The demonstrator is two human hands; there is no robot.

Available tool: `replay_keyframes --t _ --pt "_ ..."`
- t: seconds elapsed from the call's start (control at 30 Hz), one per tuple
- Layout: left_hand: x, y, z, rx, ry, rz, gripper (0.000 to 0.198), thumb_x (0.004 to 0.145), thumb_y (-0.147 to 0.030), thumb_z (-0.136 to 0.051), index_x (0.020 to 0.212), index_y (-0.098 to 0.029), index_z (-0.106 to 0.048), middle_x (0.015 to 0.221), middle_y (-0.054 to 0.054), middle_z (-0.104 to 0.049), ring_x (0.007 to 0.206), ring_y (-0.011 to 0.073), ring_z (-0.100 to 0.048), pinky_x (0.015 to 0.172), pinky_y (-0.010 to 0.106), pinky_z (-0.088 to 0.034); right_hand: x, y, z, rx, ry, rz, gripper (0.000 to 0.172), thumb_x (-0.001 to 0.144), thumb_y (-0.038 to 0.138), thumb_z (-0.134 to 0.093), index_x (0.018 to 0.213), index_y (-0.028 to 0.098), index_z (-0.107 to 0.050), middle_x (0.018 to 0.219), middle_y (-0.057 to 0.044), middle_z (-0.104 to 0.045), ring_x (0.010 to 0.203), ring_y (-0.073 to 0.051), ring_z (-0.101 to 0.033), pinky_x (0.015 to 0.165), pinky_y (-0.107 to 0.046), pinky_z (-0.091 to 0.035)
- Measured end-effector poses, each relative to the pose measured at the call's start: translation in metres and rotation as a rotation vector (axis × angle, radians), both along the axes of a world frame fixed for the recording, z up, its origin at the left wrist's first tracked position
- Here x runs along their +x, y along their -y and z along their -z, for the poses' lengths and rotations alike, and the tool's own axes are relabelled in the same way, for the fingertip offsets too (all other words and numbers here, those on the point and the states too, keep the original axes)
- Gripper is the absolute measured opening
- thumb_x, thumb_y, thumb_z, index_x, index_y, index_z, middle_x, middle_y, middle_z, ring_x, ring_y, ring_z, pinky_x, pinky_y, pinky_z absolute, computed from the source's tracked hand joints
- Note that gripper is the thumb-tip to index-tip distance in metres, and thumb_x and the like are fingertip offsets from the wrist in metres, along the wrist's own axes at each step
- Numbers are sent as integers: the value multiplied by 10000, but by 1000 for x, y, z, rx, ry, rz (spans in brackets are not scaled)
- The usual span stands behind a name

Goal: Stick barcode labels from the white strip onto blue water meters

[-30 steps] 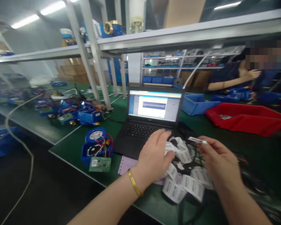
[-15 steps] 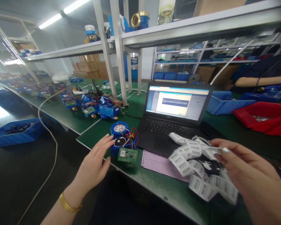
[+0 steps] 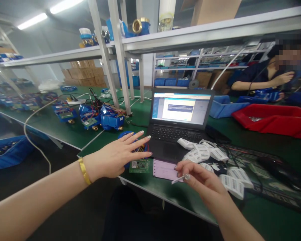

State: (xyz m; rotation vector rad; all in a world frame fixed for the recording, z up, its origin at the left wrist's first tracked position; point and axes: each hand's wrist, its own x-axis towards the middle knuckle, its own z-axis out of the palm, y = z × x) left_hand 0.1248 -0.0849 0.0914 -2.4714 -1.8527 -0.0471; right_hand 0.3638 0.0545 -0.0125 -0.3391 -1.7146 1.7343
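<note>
My left hand (image 3: 122, 152) is open, fingers spread over a blue water meter (image 3: 127, 164) that it mostly hides. Coloured wires show beneath the fingers, and a green circuit board (image 3: 139, 166) hangs at the meter's front by the table edge. Between thumb and fingertips, my right hand (image 3: 200, 180) pinches a small white label (image 3: 177, 180), seen nearly edge-on. Behind that hand a curled strip of barcode labels (image 3: 202, 151) lies beside the laptop (image 3: 178, 134). A pink sheet of paper (image 3: 163, 169) sits under the laptop's front edge, partly covered by my right hand.
More blue meters (image 3: 111, 118) with wires stand at the left. A computer mouse (image 3: 282, 172) rests on a patterned mat at the right. Beyond are a red bin (image 3: 273, 117), a light blue bin (image 3: 224, 107) and a co-worker (image 3: 253, 78). A metal shelf (image 3: 203, 28) spans above the table.
My right hand has moved left from the label strip, now with a small label in its fingertips. The left hand has shifted right, over the meter. The view has turned slightly right.
</note>
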Motion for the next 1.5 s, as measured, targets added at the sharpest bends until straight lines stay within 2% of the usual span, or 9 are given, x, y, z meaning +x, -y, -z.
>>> replay_keyframes --t 0.1,0.23,0.37,0.5,0.6,0.7,0.8,1.0,1.5 --pt "4 -17 5 -37 -50 71 852 541 91 -561 1266 -355 -531 1525 14 -226 1418 276 -155 1164 528 -144 -7 5 1 -27 -9 -52 253 837 423 -678 754 190 -625 904 -75 -598 827 -201 -558 715 -256 -472" --pt "17 -41 3 -87 -88 141 457 647 71 -622 936 -277 -684 1442 43 -395 1395 264 -236 1169 504 -159 -14 8 2 -24 -31 -97 243 848 410 -669 764 187 -620 893 -74 -595 825 -197 -551 719 -258 -464" --pt "11 -46 -12 -164 77 105 598 477 16 -795 1000 -240 -663 1368 85 -497 1369 301 -306 1157 478 -215 -12 7 10 -46 -38 -37 263 838 430 -672 761 185 -615 910 -80 -597 803 -200 -557 692 -265 -473" --pt "-20 -35 -8 -142 458 -149 599 660 -365 -758 1199 -190 -563 1234 117 -596 1170 295 -543 1013 411 -418 -18 9 19 -63 -45 75 276 807 451 -694 753 194 -612 917 -83 -606 832 -211 -571 687 -265 -489" --pt "-37 -28 18 -30 951 -248 503 797 -509 -563 1144 -145 -548 1128 137 -639 1035 264 -613 891 356 -490 -39 14 23 -27 -55 113 267 799 446 -688 739 198 -609 937 -85 -608 879 -222 -582 747 -296 -499" --pt "-40 -27 43 167 1211 -315 576 805 -605 -524 1109 -117 -558 1027 153 -666 962 275 -633 855 364 -501 -68 21 24 7 -79 115 213 795 395 -659 731 199 -605 1052 -100 -598 990 -241 -574 812 -331 -491" --pt "-35 -31 54 242 1267 -371 588 789 -626 -547 1078 -116 -584 955 138 -677 888 273 -645 803 359 -512 -93 29 26 23 -116 127 167 799 352 -622 738 199 -595 1161 -115 -555 1085 -252 -542 802 -329 -495" --pt "-26 -39 52 333 1257 -454 534 799 -620 -543 1004 -131 -610 873 97 -683 834 235 -641 760 307 -500 -113 37 31 68 -124 153 116 814 301 -599 765 195 -596 1303 -114 -444 1194 -249 -473 883 -340 -477" --pt "-32 -43 56 299 1224 -472 538 822 -604 -512 1070 -135 -603 932 120 -687 873 277 -652 781 366 -515 -129 32 38 167 -139 301 47 810 194 -581 771 188 -606 1240 -92 -488 1162 -234 -498 977 -390 -447"
